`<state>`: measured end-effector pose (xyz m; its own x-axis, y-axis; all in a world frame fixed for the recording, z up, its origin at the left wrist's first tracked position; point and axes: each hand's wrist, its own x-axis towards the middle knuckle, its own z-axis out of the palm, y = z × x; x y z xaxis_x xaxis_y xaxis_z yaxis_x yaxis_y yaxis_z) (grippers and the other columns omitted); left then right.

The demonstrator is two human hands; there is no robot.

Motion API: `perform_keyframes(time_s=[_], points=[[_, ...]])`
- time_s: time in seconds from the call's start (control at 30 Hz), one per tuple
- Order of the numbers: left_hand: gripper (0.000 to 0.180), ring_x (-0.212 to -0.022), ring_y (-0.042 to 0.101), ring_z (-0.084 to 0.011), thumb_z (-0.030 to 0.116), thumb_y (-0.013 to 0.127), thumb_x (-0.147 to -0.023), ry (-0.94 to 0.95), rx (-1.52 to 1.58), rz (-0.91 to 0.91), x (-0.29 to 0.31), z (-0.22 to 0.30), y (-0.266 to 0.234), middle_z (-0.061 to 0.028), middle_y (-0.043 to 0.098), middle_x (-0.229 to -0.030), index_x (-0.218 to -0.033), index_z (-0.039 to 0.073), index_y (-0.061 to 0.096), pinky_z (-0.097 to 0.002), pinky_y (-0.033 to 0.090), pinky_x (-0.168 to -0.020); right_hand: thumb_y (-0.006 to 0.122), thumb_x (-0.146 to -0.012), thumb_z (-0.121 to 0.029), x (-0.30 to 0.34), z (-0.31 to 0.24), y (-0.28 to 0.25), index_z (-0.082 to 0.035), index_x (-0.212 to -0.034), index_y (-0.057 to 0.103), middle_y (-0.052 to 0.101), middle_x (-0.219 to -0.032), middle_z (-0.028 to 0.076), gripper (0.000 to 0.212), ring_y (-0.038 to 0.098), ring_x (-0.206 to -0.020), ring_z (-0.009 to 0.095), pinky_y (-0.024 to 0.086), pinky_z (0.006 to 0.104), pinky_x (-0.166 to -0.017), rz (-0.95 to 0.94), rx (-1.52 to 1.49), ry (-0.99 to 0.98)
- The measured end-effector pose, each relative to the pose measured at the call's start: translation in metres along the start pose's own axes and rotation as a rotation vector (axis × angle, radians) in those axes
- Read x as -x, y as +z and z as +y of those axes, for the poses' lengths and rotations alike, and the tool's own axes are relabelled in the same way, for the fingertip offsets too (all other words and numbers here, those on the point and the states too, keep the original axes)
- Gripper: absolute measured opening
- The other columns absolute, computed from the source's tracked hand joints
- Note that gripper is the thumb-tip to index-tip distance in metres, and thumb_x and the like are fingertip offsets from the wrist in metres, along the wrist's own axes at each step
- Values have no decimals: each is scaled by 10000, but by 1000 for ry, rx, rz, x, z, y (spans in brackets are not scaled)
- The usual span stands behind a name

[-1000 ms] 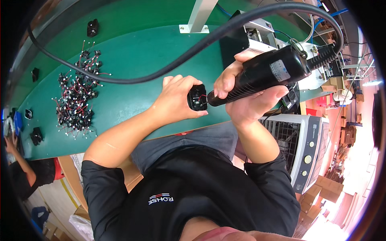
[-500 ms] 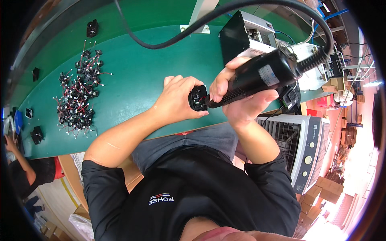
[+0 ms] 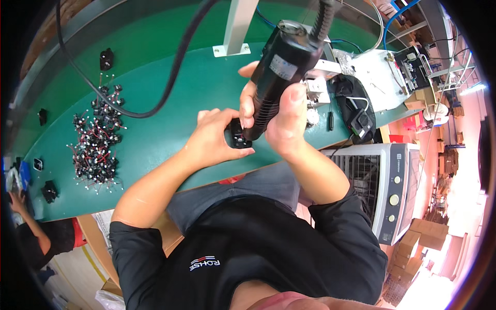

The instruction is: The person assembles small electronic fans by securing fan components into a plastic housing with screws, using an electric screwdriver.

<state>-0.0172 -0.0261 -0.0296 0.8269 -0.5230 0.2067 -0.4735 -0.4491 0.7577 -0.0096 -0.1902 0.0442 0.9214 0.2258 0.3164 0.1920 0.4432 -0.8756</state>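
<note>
My left hand (image 3: 207,137) lies at the bench top with thumb and fingers gripping a small black plastic housing (image 3: 238,139) from its left side. Parts show inside the open housing. A thick black electric screwdriver (image 3: 279,72) is in my right hand (image 3: 287,124), its fingers wrapped about the ribbed grip. The tool leans, lower end down at the housing's right part; the bit itself is hidden. Left of my hands, a heap of small black parts with red and black wires (image 3: 98,142) lies on the green bench (image 3: 160,155).
The screwdriver's black cable (image 3: 183,57) loops across the bench. A white post (image 3: 237,31) stands behind. To the right are a small hand screwdriver (image 3: 331,121), a black bag (image 3: 356,111) and an air cooler (image 3: 382,191). Another person's hand (image 3: 18,200) is at far left.
The electric screwdriver has swung more upright and to the left, its lower end now over the housing. The cable loop has shifted left. My left hand still grips the housing.
</note>
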Motion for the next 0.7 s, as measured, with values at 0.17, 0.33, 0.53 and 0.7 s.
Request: perform_keyframes(time_s=[0.17, 0.33, 0.53, 0.7], points=[[694, -1111, 546, -262, 248, 863, -705, -213, 247, -75, -4, -1, -26, -134, 598, -1184, -1280, 39, 535, -399, 439, -1009, 360, -817, -877, -44, -50, 28, 79, -1250, 512, 571, -669, 74, 1061, 531, -492, 151, 469, 291, -462, 26, 109, -288], [596, -1057, 587, -196, 354, 706, -912, -195, 1326, -170, -5, -40, -37, -125, 600, -1192, -1329, -10, 485, -342, 467, -955, 322, -830, -879, -68, -55, 37, 60, -1252, 518, 558, -667, 84, 1047, 511, -473, 181, 469, 318, -456, 29, -30, -508], [674, -963, 611, -223, 577, 447, -998, -238, 1519, -134, -12, -55, -33, -209, 624, -1189, -1285, -25, 539, -347, 488, -876, 344, -831, -873, -83, -70, 32, 96, -1290, 482, 550, -673, 101, 1081, 510, -495, 185, 466, 324, -481, -84, 26, -454], [548, -936, 606, -231, 447, 539, -992, -221, 1244, -51, -9, -57, -51, -199, 615, -1186, -1301, -5, 527, -365, 498, -843, 349, -829, -872, -87, -63, 42, 95, -1315, 476, 545, -668, 103, 1090, 503, -492, 190, 466, 325, -498, 103, 158, -259]])
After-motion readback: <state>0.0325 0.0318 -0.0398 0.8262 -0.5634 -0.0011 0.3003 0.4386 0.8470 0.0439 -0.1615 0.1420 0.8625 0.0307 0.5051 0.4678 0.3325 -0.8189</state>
